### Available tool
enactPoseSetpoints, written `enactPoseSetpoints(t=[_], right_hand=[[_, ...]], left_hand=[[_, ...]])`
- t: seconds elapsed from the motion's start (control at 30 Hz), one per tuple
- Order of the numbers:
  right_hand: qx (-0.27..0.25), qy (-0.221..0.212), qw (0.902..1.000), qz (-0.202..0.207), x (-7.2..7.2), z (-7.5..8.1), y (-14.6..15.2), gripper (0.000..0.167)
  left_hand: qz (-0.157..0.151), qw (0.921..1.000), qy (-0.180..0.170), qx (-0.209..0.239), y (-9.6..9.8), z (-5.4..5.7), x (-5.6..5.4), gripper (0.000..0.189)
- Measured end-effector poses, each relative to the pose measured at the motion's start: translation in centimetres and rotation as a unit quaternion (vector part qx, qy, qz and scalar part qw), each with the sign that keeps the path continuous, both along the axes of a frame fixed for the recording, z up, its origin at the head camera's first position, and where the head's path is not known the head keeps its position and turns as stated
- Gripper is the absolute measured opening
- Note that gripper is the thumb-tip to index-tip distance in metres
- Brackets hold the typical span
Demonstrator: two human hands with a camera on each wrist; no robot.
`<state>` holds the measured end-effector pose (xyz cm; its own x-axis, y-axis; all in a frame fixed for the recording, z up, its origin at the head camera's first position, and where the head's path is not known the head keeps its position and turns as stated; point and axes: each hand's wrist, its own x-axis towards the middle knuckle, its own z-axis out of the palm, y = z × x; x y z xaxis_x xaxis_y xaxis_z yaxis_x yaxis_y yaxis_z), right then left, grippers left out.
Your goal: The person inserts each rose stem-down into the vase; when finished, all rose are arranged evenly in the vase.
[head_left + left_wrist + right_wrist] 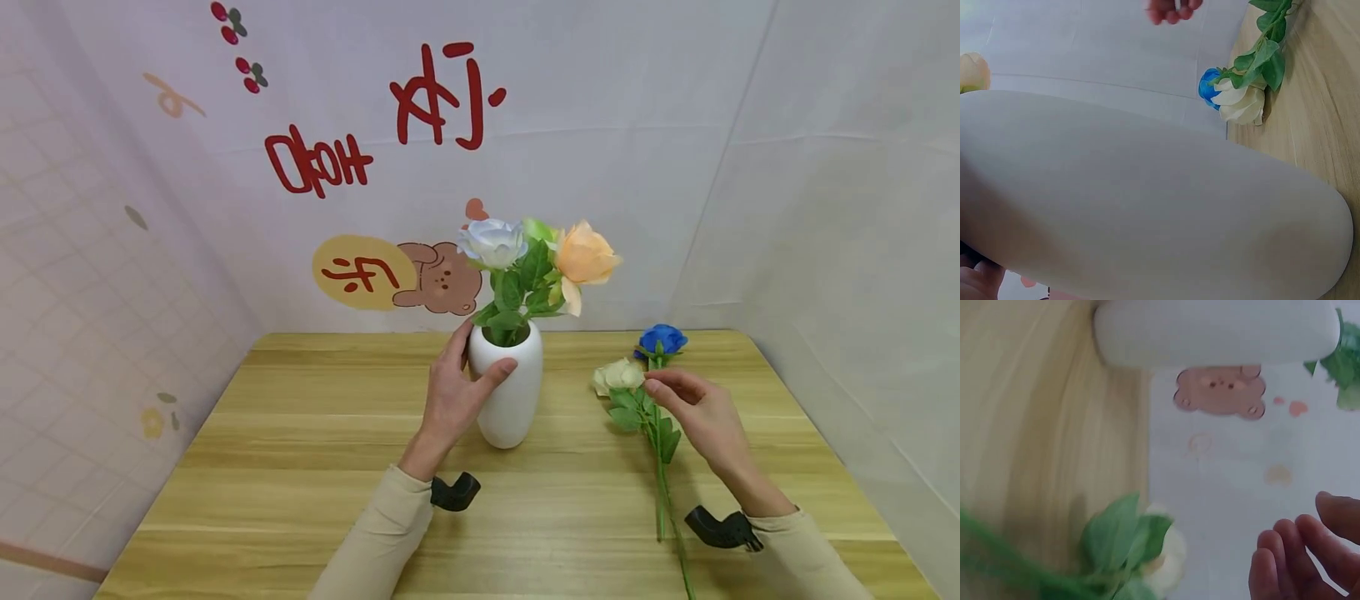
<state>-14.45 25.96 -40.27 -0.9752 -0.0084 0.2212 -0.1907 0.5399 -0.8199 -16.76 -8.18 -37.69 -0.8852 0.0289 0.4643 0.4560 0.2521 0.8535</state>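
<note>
A tall white vase stands upright on the table, and my left hand grips it near the rim, thumb across the front and fingers round the left side. It holds a pale blue-white rose and a peach rose with green leaves, plus a yellow-green bloom partly hidden behind them. My right hand hovers over two roses lying at the right, a cream one and a blue one. In the right wrist view its fingers are loosely bent, with nothing between them and the thumb.
The wooden table meets a white cloth wall at the back, printed with red characters and a brown bear. Long green stems from the lying roses run toward the table's front edge. Cloth also encloses both sides.
</note>
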Motion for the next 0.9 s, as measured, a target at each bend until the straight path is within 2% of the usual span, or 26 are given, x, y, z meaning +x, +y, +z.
enactPoseSetpoints(t=[0.13, 0.27, 0.4, 0.53, 0.63, 0.73, 0.9], right_hand=[[0.01, -0.039, 0.999, 0.018, -0.6, -1.0, 2.3, 0.043], [-0.028, -0.089, 0.9952, 0.028, -1.7, -2.4, 4.1, 0.051], [-0.059, -0.147, 0.9871, 0.026, -2.7, -4.1, 5.3, 0.051], [-0.04, -0.194, 0.9797, 0.032, -3.6, -5.5, 5.9, 0.049], [-0.035, -0.211, 0.9761, 0.04, -4.0, -6.1, 6.1, 0.046], [-0.053, -0.228, 0.9711, 0.048, -4.4, -6.5, 6.2, 0.046], [-0.062, -0.262, 0.9621, 0.043, -4.9, -6.8, 6.0, 0.056]], left_hand=[[0.001, 1.0, -0.001, 0.005, 0.0, 0.1, 0.0, 0.095], [0.002, 1.0, -0.001, 0.005, 0.0, 0.2, 0.0, 0.099], [-0.001, 1.0, 0.0, 0.004, 0.0, 0.2, 0.1, 0.098], [-0.001, 1.0, 0.003, 0.002, 0.1, 0.1, 0.1, 0.097], [0.0, 1.0, 0.005, 0.002, 0.1, 0.1, 0.1, 0.099], [0.002, 1.0, 0.001, 0.001, 0.1, 0.2, 0.1, 0.101], [0.006, 1.0, -0.006, -0.002, 0.0, 0.2, 0.1, 0.103]])
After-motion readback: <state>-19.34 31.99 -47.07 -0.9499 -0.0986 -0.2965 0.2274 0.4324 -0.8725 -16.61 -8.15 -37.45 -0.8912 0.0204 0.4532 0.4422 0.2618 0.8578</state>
